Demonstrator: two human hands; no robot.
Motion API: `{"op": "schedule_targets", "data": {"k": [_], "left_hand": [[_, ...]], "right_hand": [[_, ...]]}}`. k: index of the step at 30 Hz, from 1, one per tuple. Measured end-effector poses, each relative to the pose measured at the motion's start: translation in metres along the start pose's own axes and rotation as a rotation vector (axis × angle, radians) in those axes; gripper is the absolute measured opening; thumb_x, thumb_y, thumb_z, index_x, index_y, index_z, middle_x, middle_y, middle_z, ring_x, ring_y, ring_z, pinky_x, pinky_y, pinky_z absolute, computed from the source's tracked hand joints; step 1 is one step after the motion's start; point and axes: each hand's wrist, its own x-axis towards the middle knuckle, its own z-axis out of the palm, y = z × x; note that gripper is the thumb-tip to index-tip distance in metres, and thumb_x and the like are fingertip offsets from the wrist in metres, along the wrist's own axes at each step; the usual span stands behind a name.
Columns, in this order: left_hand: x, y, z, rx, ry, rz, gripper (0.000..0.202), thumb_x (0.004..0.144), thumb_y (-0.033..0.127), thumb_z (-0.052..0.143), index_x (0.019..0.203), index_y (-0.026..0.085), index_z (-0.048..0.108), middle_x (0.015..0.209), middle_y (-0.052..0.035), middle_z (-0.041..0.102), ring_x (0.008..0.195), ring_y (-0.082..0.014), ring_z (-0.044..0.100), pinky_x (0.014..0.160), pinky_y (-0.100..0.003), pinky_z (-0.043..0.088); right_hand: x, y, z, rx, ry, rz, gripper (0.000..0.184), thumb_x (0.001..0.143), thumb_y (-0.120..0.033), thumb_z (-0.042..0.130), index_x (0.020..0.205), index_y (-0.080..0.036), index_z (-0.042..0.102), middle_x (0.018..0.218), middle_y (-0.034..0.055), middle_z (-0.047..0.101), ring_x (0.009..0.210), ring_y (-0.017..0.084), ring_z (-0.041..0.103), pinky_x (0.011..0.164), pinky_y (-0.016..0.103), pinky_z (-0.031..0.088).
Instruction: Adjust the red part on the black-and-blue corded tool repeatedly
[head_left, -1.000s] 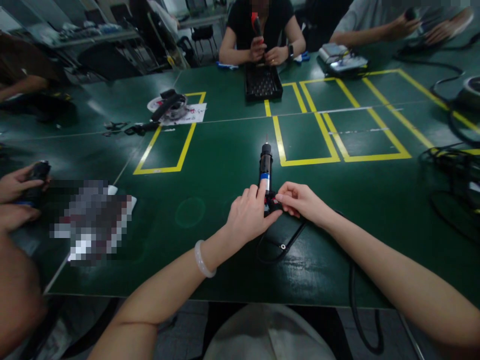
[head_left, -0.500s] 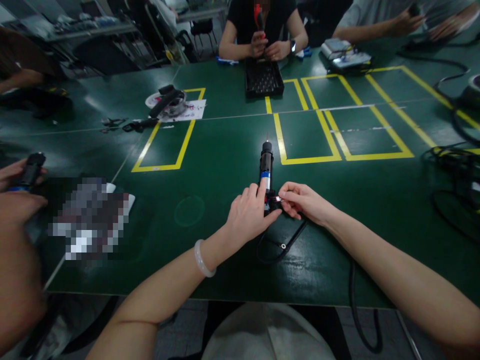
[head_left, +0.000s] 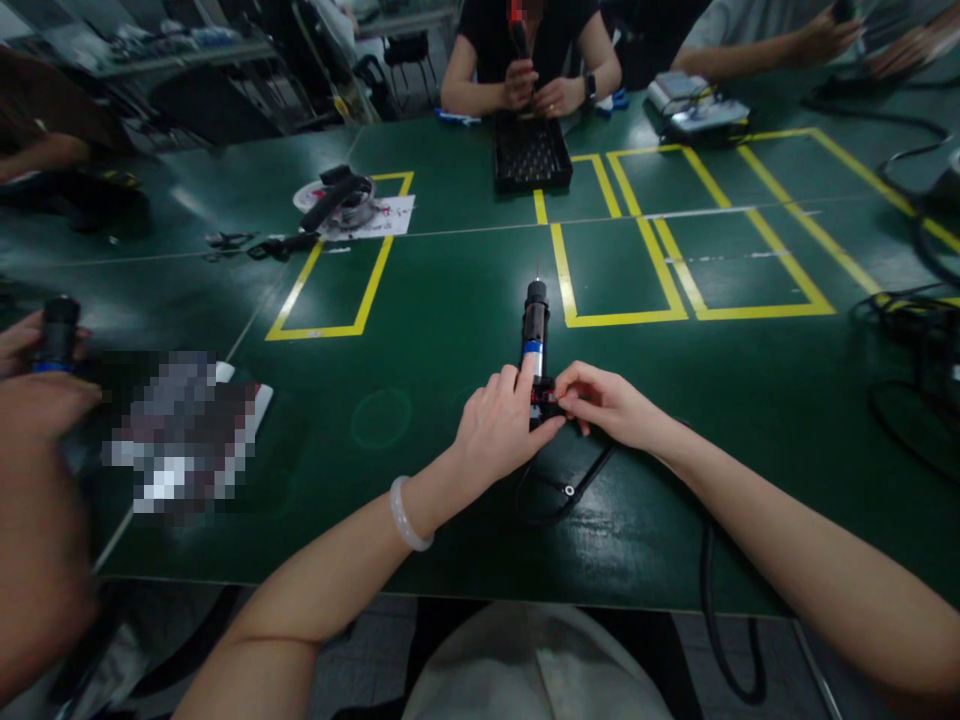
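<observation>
A black electric screwdriver [head_left: 534,318] with a blue band lies on the green table [head_left: 450,330], its tip pointing away from me. My left hand [head_left: 499,425] is closed on its near end, index finger laid along the body. My right hand [head_left: 604,405] pinches a small part at the red and black end of the tool. What the fingers pinch is too small to name. A black cable [head_left: 570,480] curls from the tool toward the table's near edge.
Yellow tape rectangles [head_left: 622,270] mark the table. A black tray [head_left: 529,152] sits before a person opposite who holds a tool. A neighbour's hands at the left hold a black tool [head_left: 52,330]. Cables [head_left: 907,330] lie at right; a paper sheet with parts [head_left: 352,205] is far left.
My right fingers have closed in tighter on the tool's end. The neighbour's tool at the left has lifted a little. My left hand has not moved.
</observation>
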Motion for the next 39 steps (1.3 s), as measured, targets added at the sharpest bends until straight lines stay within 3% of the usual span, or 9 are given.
{"op": "schedule_targets", "data": {"k": [11, 20, 28, 33, 39], "left_hand": [[-0.001, 0.000, 0.000, 0.008, 0.004, 0.002, 0.081, 0.089, 0.059, 0.054, 0.152, 0.017, 0.024, 0.114, -0.0115, 0.055, 0.101, -0.0258, 0.057, 0.076, -0.034, 0.048], [0.000, 0.002, 0.000, 0.009, -0.012, -0.013, 0.080, 0.091, 0.060, 0.050, 0.152, 0.014, 0.027, 0.114, -0.0115, 0.055, 0.101, -0.0254, 0.057, 0.077, -0.034, 0.048], [0.000, 0.004, 0.001, 0.044, 0.000, -0.034, 0.075, 0.093, 0.061, 0.045, 0.151, 0.018, 0.027, 0.114, -0.0104, 0.054, 0.100, -0.0245, 0.056, 0.077, -0.032, 0.048], [0.001, 0.004, 0.000, 0.067, 0.024, -0.047, 0.069, 0.094, 0.059, 0.043, 0.151, 0.021, 0.029, 0.111, -0.0094, 0.053, 0.098, -0.0245, 0.056, 0.072, -0.032, 0.048], [0.002, 0.003, -0.001, 0.091, 0.033, -0.062, 0.065, 0.094, 0.049, 0.046, 0.150, 0.020, 0.032, 0.110, -0.0097, 0.052, 0.097, -0.0248, 0.056, 0.073, -0.033, 0.049]], "right_hand": [[0.001, -0.004, -0.002, 0.033, 0.047, 0.039, 0.025, 0.083, -0.034, 0.071, 0.093, -0.018, 0.055, 0.067, -0.0032, 0.060, 0.048, 0.008, 0.054, 0.045, 0.022, 0.044], [0.002, -0.004, -0.002, 0.208, 0.016, 0.205, 0.036, 0.076, -0.041, 0.078, 0.088, -0.016, 0.056, 0.061, -0.0029, 0.061, 0.048, 0.009, 0.057, 0.044, 0.021, 0.051], [0.002, 0.001, 0.000, 0.059, 0.056, 0.121, 0.030, 0.079, -0.039, 0.076, 0.086, -0.014, 0.059, 0.059, -0.0039, 0.060, 0.042, 0.006, 0.052, 0.039, 0.018, 0.043], [0.002, 0.008, 0.001, 0.054, 0.100, 0.112, 0.031, 0.077, -0.040, 0.076, 0.087, -0.013, 0.064, 0.065, 0.0015, 0.066, 0.051, 0.011, 0.060, 0.047, 0.023, 0.051], [0.000, 0.010, 0.000, -0.125, 0.105, 0.026, 0.026, 0.084, -0.035, 0.067, 0.096, -0.014, 0.075, 0.086, 0.0070, 0.072, 0.058, 0.012, 0.064, 0.056, 0.027, 0.056]]}}
